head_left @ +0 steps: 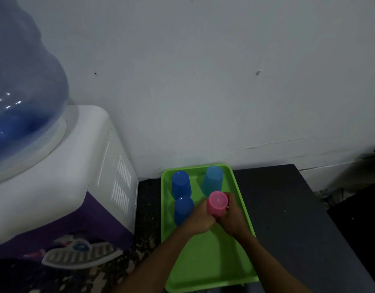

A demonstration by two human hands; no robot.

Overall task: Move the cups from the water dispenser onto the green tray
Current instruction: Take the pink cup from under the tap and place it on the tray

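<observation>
**Pink cup held in both hands over the green tray**

A plain pale wall [203,81] backs a dark tabletop [288,208], dimly lit. On that surface lies the green tray [209,269], the landmark for everything else here.

Three cups stand upside down on the tray's far half. A dark blue cup [180,183] sits at the far left corner, a second dark blue cup [183,209] just nearer than it and touching or almost touching it, and a light blue cup [213,180] at the far right corner.

A pink cup [217,203], also inverted, is over the middle of the tray, just in front of the light blue one — whether its rim rests on the tray cannot be told, since the hands hide it. The left hand [200,218] wraps its fingers around the cup's left side and lower part; the right hand [233,216] curls around the right side, its fingers closed against the wall of the cup. Both hands meet beneath the cup, knuckles nearly touching.

Left of the tray stands the water dispenser [61,176], white above and purple below, with a blue water bottle [23,92] on top and a grey drip tray [80,254] at its front — well apart from the cups.
</observation>
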